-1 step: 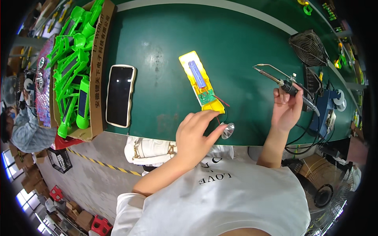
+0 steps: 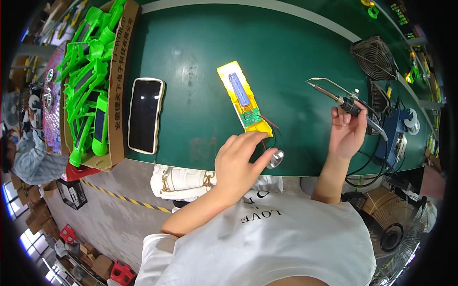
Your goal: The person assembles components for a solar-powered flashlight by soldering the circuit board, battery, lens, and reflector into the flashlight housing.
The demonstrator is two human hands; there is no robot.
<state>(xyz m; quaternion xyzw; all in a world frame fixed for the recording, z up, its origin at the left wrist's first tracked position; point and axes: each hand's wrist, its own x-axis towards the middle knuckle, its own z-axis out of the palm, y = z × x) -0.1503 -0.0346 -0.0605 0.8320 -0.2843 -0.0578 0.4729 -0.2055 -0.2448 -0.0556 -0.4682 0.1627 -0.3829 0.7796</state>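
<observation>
On the green table lies a yellow plastic housing (image 2: 230, 71), holding a blue cylindrical battery (image 2: 239, 89) and a small green circuit board (image 2: 250, 117) with thin red and black wires. My left hand (image 2: 238, 157) is at the housing's near end, thumb and index finger apart. The index fingertip meets the yellow end; the thumb tip is against a shiny cone-shaped reflector (image 2: 275, 159). A red wire shows between them; the other fingertips are hidden. To the right, my right hand (image 2: 348, 128) grips a soldering iron (image 2: 350, 106) with a thin guide tube, its tip pointing left above the table.
A cardboard box (image 2: 117, 95) full of green plastic housings (image 2: 88, 78) stands at the left, beside a phone (image 2: 145, 116). On the right are a small black fan (image 2: 374, 58), a blue soldering station (image 2: 389, 136) with cables and a wire spool (image 2: 411, 121).
My left hand has shifted very slightly to the right, and its thumb covers a little more of the reflector. My right hand and the soldering iron stay where they were.
</observation>
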